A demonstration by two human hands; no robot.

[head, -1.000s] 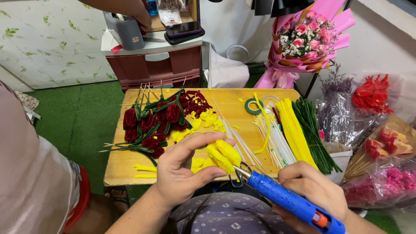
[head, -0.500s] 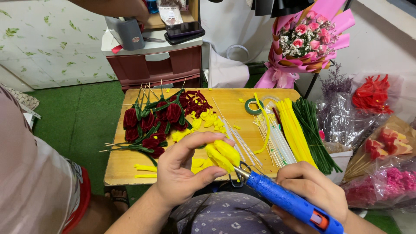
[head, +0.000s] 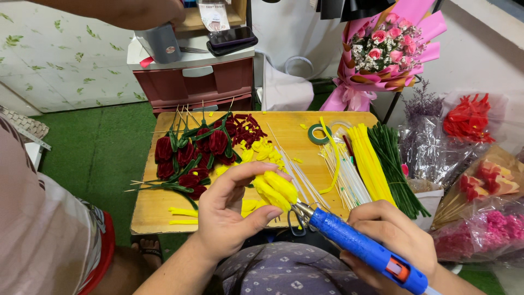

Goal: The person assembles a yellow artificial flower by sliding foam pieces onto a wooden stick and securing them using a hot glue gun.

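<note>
Over the table's [head: 164, 210] near edge, the left hand [head: 229, 216] pinched the yellow chenille petals [head: 275, 190]; the right hand [head: 390, 237] gripped the blue glue gun [head: 360, 248]. The petals looked light, soft and crushable, best held at their base.

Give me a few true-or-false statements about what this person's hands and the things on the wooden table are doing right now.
1. The left hand holds a yellow fuzzy flower piece. True.
2. The right hand grips a red glue gun. False: the glue gun is blue, with an orange trigger.
3. The glue gun's nozzle points toward the yellow piece. True.
4. The dark red flowers lie on the right side of the wooden table. False: they lie on its left side.
5. The green tape roll sits on the floor. False: it rests on the table, near the far edge.
</note>
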